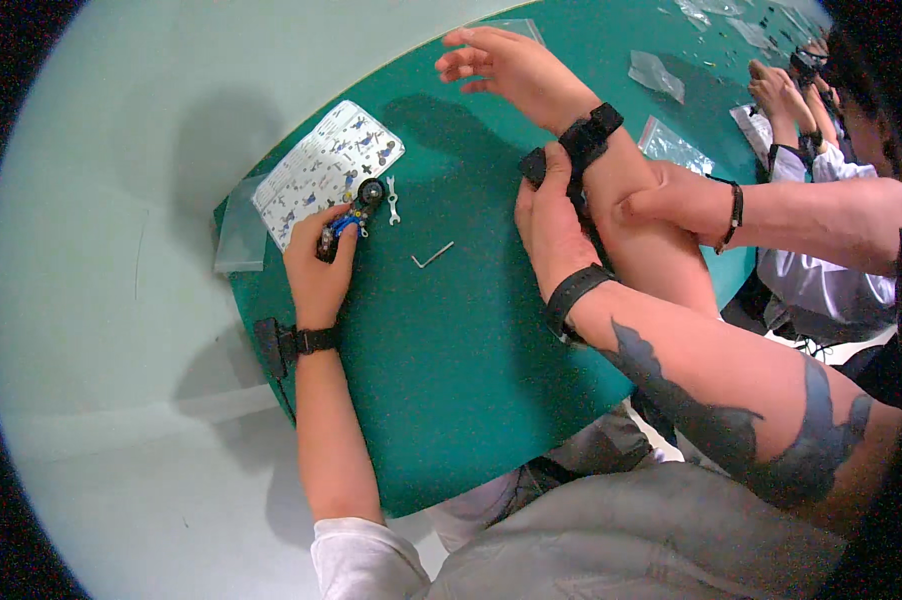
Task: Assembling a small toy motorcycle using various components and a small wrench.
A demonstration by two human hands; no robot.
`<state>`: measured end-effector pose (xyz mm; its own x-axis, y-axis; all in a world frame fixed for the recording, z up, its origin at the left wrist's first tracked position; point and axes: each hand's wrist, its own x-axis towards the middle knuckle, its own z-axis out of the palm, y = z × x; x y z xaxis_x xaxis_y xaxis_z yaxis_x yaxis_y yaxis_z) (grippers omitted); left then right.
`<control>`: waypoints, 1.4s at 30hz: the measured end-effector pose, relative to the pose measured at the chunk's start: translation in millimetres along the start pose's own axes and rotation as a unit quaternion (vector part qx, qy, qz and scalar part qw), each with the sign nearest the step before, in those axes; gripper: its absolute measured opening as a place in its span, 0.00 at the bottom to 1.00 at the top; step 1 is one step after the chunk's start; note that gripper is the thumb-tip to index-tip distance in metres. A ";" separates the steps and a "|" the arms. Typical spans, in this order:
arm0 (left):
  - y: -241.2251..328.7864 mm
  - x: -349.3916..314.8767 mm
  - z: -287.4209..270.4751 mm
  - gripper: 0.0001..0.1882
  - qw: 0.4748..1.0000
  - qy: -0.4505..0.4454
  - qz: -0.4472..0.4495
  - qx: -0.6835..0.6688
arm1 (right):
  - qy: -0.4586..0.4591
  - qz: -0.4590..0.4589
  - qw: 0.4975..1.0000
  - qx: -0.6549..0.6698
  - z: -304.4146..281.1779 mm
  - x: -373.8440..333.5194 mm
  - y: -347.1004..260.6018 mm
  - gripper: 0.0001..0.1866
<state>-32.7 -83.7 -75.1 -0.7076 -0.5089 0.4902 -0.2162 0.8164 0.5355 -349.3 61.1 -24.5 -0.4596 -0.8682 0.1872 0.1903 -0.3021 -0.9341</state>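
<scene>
— While it rests on the green table (451, 350), what grips the small dark wheeled toy model (346, 222)?
— The left hand (316, 270), clenched around it; the right hand (506, 65) hovers released, well apart.

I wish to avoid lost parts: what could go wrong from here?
The left hand alone grips the toy car, while another person's hands hold the right forearm; the car may slip. The small wrench and the bent key lie loose on the green table beside the arms and might be knocked off.
</scene>
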 end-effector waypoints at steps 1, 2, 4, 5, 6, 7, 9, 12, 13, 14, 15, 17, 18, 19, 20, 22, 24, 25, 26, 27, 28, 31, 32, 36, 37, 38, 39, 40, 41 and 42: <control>-0.2 0.2 -0.4 0.14 1.000 -0.004 -0.001 0.007 | 0.000 0.000 1.000 0.000 1.8 -0.1 -0.8 0.19; -0.3 0.2 -0.8 0.14 1.000 -0.007 -0.003 0.013 | -0.001 0.001 1.000 0.000 3.7 -0.1 -2.3 0.19; -0.3 0.9 0.2 0.14 1.000 0.000 -0.011 0.012 | -0.003 0.005 1.000 -0.002 7.0 -2.7 -2.5 0.19; -0.1 0.4 0.6 0.14 1.000 0.006 -0.018 0.012 | -0.006 0.011 1.000 0.014 8.6 -4.0 3.4 0.18; -0.3 0.6 0.7 0.14 1.000 0.010 -0.017 0.011 | -0.011 0.014 0.999 0.029 13.8 -3.5 1.0 0.18; -0.1 0.2 0.8 0.14 1.000 0.005 -0.010 0.016 | -0.005 0.028 0.999 0.037 20.0 -6.9 -0.6 0.17; 1.6 0.0 0.7 0.13 1.000 0.002 -0.002 0.018 | -0.040 0.021 0.999 -0.004 31.4 1.0 -2.7 0.16; 3.1 -1.5 0.9 0.13 0.999 -0.002 -0.027 0.018 | -0.081 0.041 0.995 -0.045 41.3 -5.5 -5.3 0.15; 1.2 -2.3 0.6 0.14 1.000 0.002 -0.018 0.013 | -0.079 0.057 0.990 -0.098 46.1 -9.1 -7.4 0.15; -1.0 -2.9 -0.3 0.14 1.000 0.004 -0.009 0.007 | -0.075 0.074 0.983 -0.150 49.6 -11.8 -9.8 0.15; -0.6 -2.0 0.7 0.14 1.000 0.005 -0.008 0.003 | -0.072 0.049 0.981 -0.176 47.2 -15.5 -11.1 0.16; 0.6 0.4 3.8 0.14 1.000 0.001 -0.003 0.007 | -0.052 0.045 0.988 -0.136 37.9 -21.0 -14.5 0.17; 0.0 -0.4 2.0 0.14 1.000 0.002 -0.003 0.007 | -0.041 0.038 0.995 -0.088 39.0 -20.9 -16.1 0.18; -0.2 -1.8 0.4 0.14 1.000 -0.001 -0.014 0.013 | -0.042 0.037 0.995 -0.088 39.7 -21.8 -17.0 0.18; -0.2 -2.3 -0.1 0.14 1.000 -0.006 -0.024 0.019 | -0.024 0.025 0.996 -0.082 40.1 -23.4 -17.3 0.19; -0.4 -1.6 1.2 0.14 1.000 -0.004 -0.019 0.018 | -0.006 0.013 0.997 -0.073 40.0 -27.1 -16.6 0.20; -0.7 -2.3 1.7 0.14 1.000 -0.001 -0.013 0.016 | -0.019 -0.003 0.997 -0.081 45.1 -33.2 -20.5 0.21; -1.5 -2.6 1.4 0.14 1.000 0.006 -0.012 0.015 | -0.020 -0.004 0.997 -0.078 47.8 -36.2 -20.7 0.21; -2.5 -3.3 0.5 0.14 1.000 0.014 -0.012 0.015 | -0.028 -0.014 0.996 -0.089 50.8 -39.1 -20.8 0.21; -0.7 -1.5 3.0 0.14 1.000 0.011 -0.010 0.015 | -0.030 -0.025 0.994 -0.102 48.3 -41.8 -22.0 0.22; 1.0 -0.3 5.2 0.14 1.000 0.021 -0.005 0.003 | -0.028 -0.026 0.994 -0.101 46.2 -43.5 -23.6 0.22; 1.5 -1.0 5.0 0.14 0.999 0.041 0.011 0.002 | -0.051 -0.044 0.994 -0.080 42.7 -48.0 -24.7 0.22; 0.8 -2.3 3.5 0.14 0.998 0.051 0.020 0.010 | -0.030 -0.037 0.996 -0.076 42.8 -48.2 -24.8 0.23; -3.8 -7.0 3.4 0.14 0.996 0.069 0.036 0.034 | -0.007 -0.015 0.999 -0.030 32.6 -48.9 -13.0 0.27; -0.8 -3.4 8.2 0.14 0.997 0.063 0.039 0.035 | -0.009 -0.006 0.999 -0.049 25.9 -52.9 -14.9 0.29; 1.9 -0.3 12.5 0.14 0.997 0.058 0.042 0.036 | -0.003 -0.008 0.999 -0.052 19.4 -57.4 -16.6 0.29; 1.6 -1.3 10.8 0.14 0.997 0.059 0.042 0.039 | -0.008 0.002 0.999 -0.049 21.7 -60.1 -17.3 0.29; 1.3 -2.3 9.5 0.14 0.997 0.055 0.032 0.043 | -0.014 0.012 0.999 -0.046 22.4 -61.9 -17.6 0.28; 1.2 -2.9 8.9 0.14 0.997 0.051 0.023 0.047 | -0.014 0.011 0.999 -0.046 20.6 -62.9 -16.4 0.28; 1.1 -2.7 8.4 0.14 0.997 0.051 0.024 0.048 | -0.014 0.010 0.999 -0.034 18.4 -64.3 -16.0 0.29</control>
<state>-36.6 -79.2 -81.7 -0.6479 -0.4896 0.5835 -0.2504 0.8604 0.4439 -306.9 114.5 -15.9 -0.4316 -0.8847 0.1760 0.1390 -0.2581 -0.9561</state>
